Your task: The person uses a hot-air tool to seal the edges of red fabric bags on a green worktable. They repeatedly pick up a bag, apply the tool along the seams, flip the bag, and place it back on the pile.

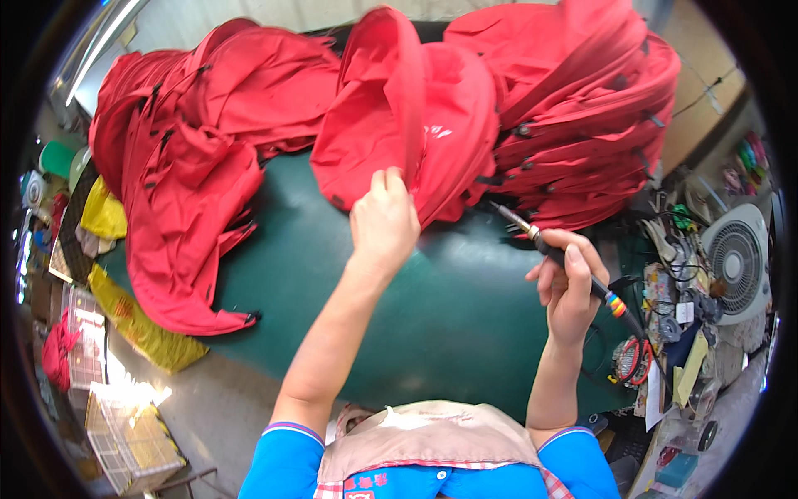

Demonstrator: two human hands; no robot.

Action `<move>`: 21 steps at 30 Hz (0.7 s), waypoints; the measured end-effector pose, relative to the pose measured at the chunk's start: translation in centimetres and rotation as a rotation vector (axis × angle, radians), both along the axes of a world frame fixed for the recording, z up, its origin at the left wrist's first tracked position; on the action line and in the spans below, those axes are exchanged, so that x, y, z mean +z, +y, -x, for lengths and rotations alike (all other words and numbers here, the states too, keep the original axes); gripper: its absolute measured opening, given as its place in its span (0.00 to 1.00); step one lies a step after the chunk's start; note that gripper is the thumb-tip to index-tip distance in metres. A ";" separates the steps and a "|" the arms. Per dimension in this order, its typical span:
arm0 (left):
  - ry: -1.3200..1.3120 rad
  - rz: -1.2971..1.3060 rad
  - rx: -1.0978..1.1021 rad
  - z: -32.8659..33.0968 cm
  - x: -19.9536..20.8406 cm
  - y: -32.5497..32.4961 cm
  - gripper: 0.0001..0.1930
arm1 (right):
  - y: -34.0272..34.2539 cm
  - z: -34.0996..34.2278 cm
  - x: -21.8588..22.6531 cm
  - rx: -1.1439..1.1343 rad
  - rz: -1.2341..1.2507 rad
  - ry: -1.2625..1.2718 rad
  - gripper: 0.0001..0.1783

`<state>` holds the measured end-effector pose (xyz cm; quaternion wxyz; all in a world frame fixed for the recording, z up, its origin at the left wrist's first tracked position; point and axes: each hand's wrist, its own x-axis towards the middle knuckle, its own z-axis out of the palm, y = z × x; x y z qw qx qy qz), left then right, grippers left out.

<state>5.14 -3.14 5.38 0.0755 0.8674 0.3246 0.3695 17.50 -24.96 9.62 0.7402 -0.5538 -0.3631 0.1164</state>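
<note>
My left hand (pixel 385 218) pinches the edge of a red fabric bag (pixel 453 108), which stands partly open in the middle of the table with a small white print on its face. In my right hand (pixel 573 283) is a soldering iron (pixel 549 247), held like a pen. Its metal tip points up and left, just short of the bag and apart from it. Coloured bands wrap the iron's rear end. A stack of red bags (pixel 582 158) lies close by on the right. More red bags (pixel 187 141) are heaped on the left, one hanging toward the near edge.
All this rests on a dark green table (pixel 307 283). A white box fan (pixel 736 262) stands at the right, beside cluttered tools and cables. Left of the table are a yellow sack (pixel 141 324) and a clear plastic crate (pixel 133 437) on the floor.
</note>
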 end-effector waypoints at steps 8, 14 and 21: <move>-0.272 0.236 -0.136 -7.6 -5.0 0.5 0.20 | -1.6 -1.7 0.6 -0.079 -0.291 0.031 0.20; -0.886 -0.044 -0.473 -14.5 15.5 2.7 0.16 | -2.0 -3.4 0.8 -0.176 -0.310 0.099 0.20; -0.278 0.102 -0.773 -34.0 15.4 0.6 0.21 | -2.3 -4.9 0.7 -0.279 -0.419 0.026 0.20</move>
